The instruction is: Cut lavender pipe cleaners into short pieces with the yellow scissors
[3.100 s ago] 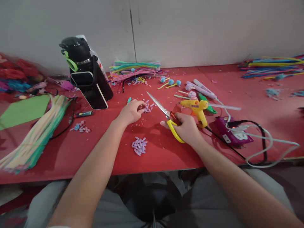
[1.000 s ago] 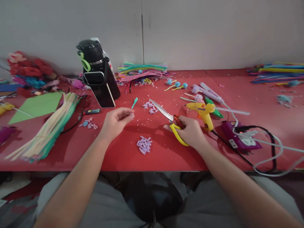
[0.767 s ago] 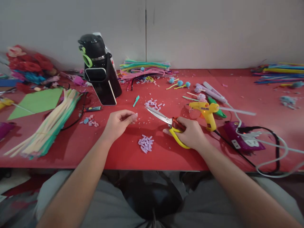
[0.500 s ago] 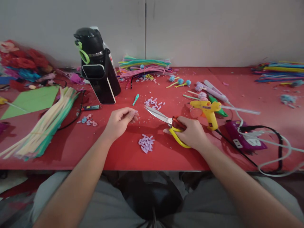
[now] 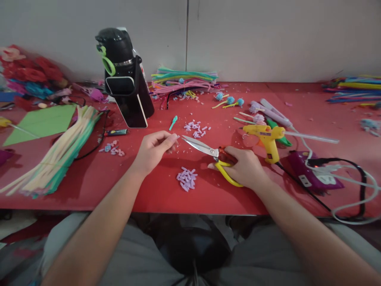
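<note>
My right hand [image 5: 242, 165] grips a pair of scissors [image 5: 204, 147] with orange and yellow handles, its blades almost closed and pointing left. Between the thumb and fingers of my left hand [image 5: 156, 151] is a small lilac piece of pipe cleaner [image 5: 177, 137], whose end lies close to the scissor tips. Below the blades, a pile of cut lilac pieces [image 5: 187, 179] rests on the red table [image 5: 166, 198]. Another scatter of lilac pieces [image 5: 196, 129] lies just behind the scissors. A thin teal stick with a thicker end [image 5: 173, 122] is beyond my left hand.
A black bottle [image 5: 119, 59] with a phone [image 5: 132, 111] stands back left. Pipe cleaner bundles lie left [image 5: 59, 155] and behind [image 5: 184, 79]. At right are a yellow glue gun [image 5: 268, 145] and a purple power strip [image 5: 315, 174] with cables. Blue pompoms [image 5: 229, 100] sit behind.
My left hand has tilted its grip, and the lilac piece now sticks out toward the scissor tips. The whole view has shifted slightly; the scissors stay in my right hand.
</note>
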Motion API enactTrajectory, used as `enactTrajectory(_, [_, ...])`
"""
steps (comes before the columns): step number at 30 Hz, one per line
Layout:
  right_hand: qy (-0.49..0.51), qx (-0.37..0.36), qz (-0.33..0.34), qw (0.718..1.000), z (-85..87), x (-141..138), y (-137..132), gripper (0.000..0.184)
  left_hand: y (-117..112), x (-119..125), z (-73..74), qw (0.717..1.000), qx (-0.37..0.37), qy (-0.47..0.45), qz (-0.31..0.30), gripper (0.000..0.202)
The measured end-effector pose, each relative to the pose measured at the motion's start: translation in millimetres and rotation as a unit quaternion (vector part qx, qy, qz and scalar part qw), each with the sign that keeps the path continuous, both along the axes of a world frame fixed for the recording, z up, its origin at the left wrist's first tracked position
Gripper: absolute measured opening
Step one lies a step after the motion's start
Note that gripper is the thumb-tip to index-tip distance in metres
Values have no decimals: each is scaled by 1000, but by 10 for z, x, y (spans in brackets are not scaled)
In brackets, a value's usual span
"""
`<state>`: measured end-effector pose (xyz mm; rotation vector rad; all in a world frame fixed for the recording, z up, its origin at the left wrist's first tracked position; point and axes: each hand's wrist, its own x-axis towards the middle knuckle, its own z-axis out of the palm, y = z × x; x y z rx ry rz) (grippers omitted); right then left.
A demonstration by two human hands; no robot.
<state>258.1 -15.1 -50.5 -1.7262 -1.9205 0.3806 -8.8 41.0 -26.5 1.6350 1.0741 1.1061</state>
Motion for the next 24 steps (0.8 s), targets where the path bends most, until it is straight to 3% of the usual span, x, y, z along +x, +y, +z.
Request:
enactTrajectory(6, [29,-20,-10,999,18,-16,13,66,22,-12,-41,1000,-9,5,-26,29])
enactTrajectory(13, [22,-23,-1,999,7,0,22,67,-21,7,31,993,60,104,11,34])
enactTrajectory(24, [5,-32,0,999,4,7,51,68,10,1,5,992,84,89,3,36])
